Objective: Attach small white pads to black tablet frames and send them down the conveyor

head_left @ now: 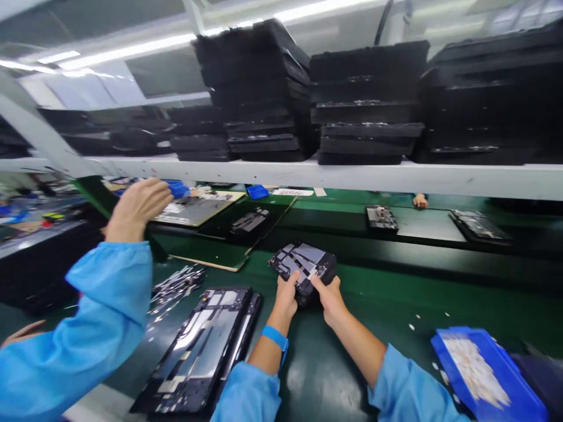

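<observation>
Both of my hands are closed on an opened tablet (308, 258), which is tilted above the green bench, its inner parts and flat cables facing up. It looks thick, and I cannot tell whether another piece lies under it. My left hand (287, 298), with a blue band at the wrist, grips the near left edge, thumb on top. On the near right edge is my right hand (329, 298), its thumb beside a small pale piece on the cables. To the left lies a stack of opened tablets (202, 346), with a pile of thin strips (178, 287) behind it.
At left, a co-worker's blue-sleeved arm (109, 293) reaches across the bench. A blue tray (488, 375) of small white pieces stands at right. Overhead, a white shelf (334, 174) bears stacked black trays (367, 105). Farther back are more opened tablets (380, 217) and another person's hand (420, 201).
</observation>
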`<control>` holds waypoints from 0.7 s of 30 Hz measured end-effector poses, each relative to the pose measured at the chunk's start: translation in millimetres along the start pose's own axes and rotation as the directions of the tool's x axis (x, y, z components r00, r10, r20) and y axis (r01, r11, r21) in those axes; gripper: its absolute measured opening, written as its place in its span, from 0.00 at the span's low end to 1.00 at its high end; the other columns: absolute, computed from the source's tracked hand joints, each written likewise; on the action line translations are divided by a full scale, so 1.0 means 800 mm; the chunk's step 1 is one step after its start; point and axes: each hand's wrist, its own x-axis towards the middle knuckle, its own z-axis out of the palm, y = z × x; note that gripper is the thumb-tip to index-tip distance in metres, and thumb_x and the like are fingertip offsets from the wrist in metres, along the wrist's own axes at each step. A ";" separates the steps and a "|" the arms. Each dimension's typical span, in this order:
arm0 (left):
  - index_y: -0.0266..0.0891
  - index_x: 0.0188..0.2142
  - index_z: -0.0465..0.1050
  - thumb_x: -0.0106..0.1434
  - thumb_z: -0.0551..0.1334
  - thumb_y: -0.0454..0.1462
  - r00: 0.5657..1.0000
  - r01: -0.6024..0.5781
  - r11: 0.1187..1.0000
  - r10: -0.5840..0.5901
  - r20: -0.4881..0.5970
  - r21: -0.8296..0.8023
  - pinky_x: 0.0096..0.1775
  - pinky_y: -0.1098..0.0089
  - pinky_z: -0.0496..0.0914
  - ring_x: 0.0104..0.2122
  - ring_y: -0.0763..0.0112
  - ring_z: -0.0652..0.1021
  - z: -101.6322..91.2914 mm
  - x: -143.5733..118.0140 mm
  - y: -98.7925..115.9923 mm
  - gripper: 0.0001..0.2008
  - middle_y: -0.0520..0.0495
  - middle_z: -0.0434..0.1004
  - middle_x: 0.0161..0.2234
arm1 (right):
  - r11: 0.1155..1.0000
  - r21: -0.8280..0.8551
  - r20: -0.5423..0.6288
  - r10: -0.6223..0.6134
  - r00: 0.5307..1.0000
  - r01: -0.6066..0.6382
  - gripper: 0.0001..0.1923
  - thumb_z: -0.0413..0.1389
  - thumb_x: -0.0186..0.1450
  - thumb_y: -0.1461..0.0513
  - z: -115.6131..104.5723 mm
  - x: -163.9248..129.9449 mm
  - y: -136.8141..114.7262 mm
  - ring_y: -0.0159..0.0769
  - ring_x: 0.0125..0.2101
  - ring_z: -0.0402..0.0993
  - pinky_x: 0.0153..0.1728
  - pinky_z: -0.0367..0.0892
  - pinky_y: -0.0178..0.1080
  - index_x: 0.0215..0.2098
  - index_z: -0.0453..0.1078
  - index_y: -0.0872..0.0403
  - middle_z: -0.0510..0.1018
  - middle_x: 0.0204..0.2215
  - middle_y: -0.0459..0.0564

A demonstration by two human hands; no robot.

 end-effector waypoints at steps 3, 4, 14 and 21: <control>0.40 0.64 0.62 0.58 0.71 0.43 0.985 0.081 0.994 -0.069 0.157 -0.070 0.52 0.58 0.77 0.52 0.53 0.81 0.003 -0.074 -0.016 0.37 0.35 0.78 0.57 | 0.995 0.068 0.074 0.069 0.995 -0.074 0.44 0.61 0.64 0.41 -0.112 -0.066 -0.014 0.50 0.57 0.74 0.54 0.72 0.53 0.71 0.51 0.45 0.73 0.62 0.56; 0.42 0.66 0.62 0.55 0.73 0.43 0.966 0.121 0.990 -0.099 0.240 -0.078 0.53 0.57 0.77 0.53 0.51 0.81 0.000 -0.102 -0.023 0.41 0.36 0.77 0.58 | 0.994 0.076 0.122 0.065 0.990 -0.075 0.45 0.59 0.65 0.39 -0.150 -0.092 -0.018 0.51 0.59 0.73 0.55 0.71 0.56 0.73 0.49 0.43 0.71 0.64 0.56; 0.48 0.71 0.58 0.65 0.63 0.50 0.906 -0.167 0.910 -0.010 0.423 0.380 0.72 0.55 0.46 0.73 0.51 0.52 -0.037 -0.320 -0.156 0.38 0.46 0.54 0.74 | 0.936 -0.345 0.197 0.000 0.980 0.069 0.43 0.61 0.65 0.41 -0.367 -0.309 0.065 0.54 0.71 0.53 0.69 0.54 0.53 0.73 0.57 0.43 0.61 0.70 0.51; 0.50 0.74 0.52 0.68 0.58 0.55 0.904 -0.110 0.924 -0.061 0.423 0.367 0.72 0.56 0.46 0.73 0.55 0.52 -0.039 -0.335 -0.155 0.38 0.52 0.54 0.74 | 0.938 -0.332 0.144 -0.057 0.988 0.102 0.49 0.54 0.66 0.36 -0.356 -0.318 0.062 0.49 0.73 0.44 0.71 0.43 0.51 0.77 0.45 0.46 0.49 0.74 0.50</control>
